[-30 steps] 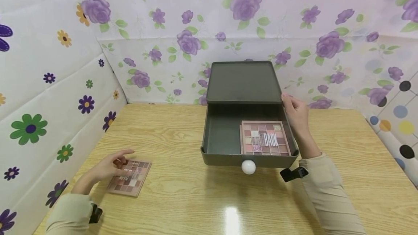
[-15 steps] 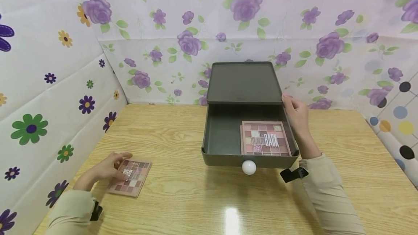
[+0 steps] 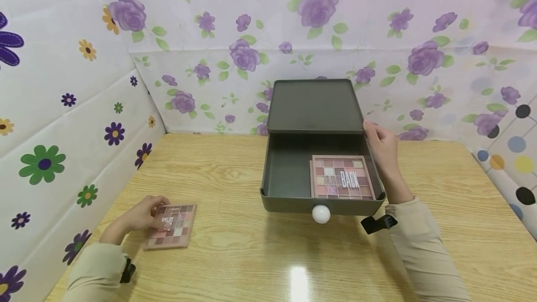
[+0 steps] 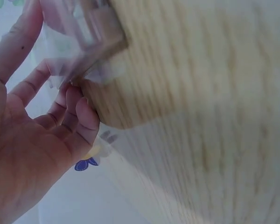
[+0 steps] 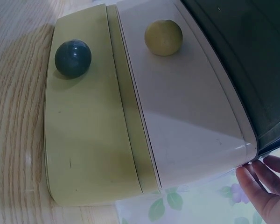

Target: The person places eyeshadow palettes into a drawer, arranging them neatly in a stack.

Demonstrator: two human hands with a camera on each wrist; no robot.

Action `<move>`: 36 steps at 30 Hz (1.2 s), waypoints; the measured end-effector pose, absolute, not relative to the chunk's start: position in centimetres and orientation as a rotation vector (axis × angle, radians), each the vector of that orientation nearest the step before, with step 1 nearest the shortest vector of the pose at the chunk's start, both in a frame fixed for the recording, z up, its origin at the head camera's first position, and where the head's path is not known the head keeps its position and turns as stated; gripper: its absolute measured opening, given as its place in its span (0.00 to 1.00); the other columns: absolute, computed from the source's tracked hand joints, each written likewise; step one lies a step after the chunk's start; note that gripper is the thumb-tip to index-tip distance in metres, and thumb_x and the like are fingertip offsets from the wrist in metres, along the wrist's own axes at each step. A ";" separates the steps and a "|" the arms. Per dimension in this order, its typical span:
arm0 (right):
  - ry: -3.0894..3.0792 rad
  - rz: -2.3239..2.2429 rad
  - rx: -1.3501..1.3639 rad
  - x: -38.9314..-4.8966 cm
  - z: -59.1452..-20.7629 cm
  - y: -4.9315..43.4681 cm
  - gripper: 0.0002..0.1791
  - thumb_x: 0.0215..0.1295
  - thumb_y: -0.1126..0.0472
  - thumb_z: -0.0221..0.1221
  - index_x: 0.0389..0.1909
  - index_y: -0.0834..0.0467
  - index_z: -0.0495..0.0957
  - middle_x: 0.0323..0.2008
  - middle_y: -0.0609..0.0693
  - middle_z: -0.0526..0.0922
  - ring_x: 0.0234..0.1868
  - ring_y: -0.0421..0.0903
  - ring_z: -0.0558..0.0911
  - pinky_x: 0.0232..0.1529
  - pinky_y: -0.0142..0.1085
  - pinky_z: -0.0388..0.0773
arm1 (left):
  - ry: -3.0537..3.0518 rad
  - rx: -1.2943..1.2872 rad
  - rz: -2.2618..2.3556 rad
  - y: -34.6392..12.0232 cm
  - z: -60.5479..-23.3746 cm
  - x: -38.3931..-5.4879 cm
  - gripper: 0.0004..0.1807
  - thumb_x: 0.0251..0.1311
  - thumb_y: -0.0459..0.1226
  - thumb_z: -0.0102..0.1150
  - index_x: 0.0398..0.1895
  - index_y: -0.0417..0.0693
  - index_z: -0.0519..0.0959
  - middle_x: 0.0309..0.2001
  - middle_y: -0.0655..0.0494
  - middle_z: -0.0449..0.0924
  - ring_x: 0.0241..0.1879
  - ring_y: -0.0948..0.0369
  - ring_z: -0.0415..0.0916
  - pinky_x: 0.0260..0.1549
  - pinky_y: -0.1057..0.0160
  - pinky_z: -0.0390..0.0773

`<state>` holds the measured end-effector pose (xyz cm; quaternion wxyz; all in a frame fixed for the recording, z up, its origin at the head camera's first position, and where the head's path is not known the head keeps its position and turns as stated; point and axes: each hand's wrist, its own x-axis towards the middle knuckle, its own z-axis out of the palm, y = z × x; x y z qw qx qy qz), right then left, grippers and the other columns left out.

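On the left of the table my left hand (image 3: 140,214) pinches a pink eyeshadow palette (image 3: 181,225), thumb over its top and fingers at the far edge. Its clear lid shows close up in the left wrist view, where the palette (image 4: 100,28) is tilted above the wood. My right hand (image 3: 383,148) grips the upper right side of a small drawer unit, fingertips at the edge below its grey top (image 3: 316,106). The grey top drawer (image 3: 287,171) is pulled out. Inside it, on the right, lie stacked palettes (image 3: 341,178), the upper one lettered "BACK".
Below the grey drawer, in the right wrist view, are a whitish drawer (image 5: 186,107) with a yellow knob (image 5: 164,37) and a yellow-green drawer (image 5: 86,140) with a dark knob (image 5: 73,58). The wooden table (image 3: 226,246) meets flowered cloth walls at the back and left.
My left fingers have closed on the palette on the table, and it has turned slightly and shifted a little to the right. The right hand and the drawer have stayed put.
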<state>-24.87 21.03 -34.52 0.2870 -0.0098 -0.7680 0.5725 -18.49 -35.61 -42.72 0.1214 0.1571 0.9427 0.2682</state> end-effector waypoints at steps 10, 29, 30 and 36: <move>-2.041 1.555 -0.022 -25.0 -34.5 21.2 0.25 0.62 0.52 0.54 0.06 0.52 0.64 0.09 0.38 0.60 0.16 0.38 0.61 0.16 0.29 0.58 | 2.772 0.427 0.815 -35.0 -42.7 -18.5 0.27 0.38 0.37 0.73 0.41 0.40 0.69 0.34 0.48 0.68 0.33 0.55 0.60 0.30 0.61 0.62; -2.044 1.565 -0.004 -22.5 -31.7 19.7 0.25 0.63 0.57 0.52 0.06 0.53 0.59 0.08 0.36 0.57 0.16 0.36 0.57 0.17 0.30 0.54 | 2.798 0.354 0.925 -33.8 -41.6 -18.9 0.32 0.38 0.37 0.73 0.47 0.43 0.67 0.30 0.49 0.68 0.28 0.57 0.64 0.27 0.62 0.67; -2.047 1.571 -0.010 -22.5 -31.7 19.7 0.25 0.63 0.57 0.53 0.06 0.52 0.60 0.08 0.36 0.58 0.16 0.36 0.58 0.17 0.30 0.54 | 2.798 0.350 0.936 -33.8 -41.5 -18.9 0.32 0.37 0.37 0.73 0.47 0.43 0.67 0.30 0.49 0.68 0.28 0.57 0.64 0.27 0.62 0.67; -2.061 1.595 -0.034 -22.6 -32.0 19.7 0.25 0.63 0.56 0.53 0.05 0.52 0.60 0.08 0.37 0.57 0.16 0.37 0.57 0.17 0.30 0.54 | 2.783 0.328 1.006 -33.1 -40.9 -19.1 0.35 0.38 0.37 0.73 0.50 0.39 0.67 0.33 0.47 0.69 0.30 0.56 0.65 0.27 0.61 0.68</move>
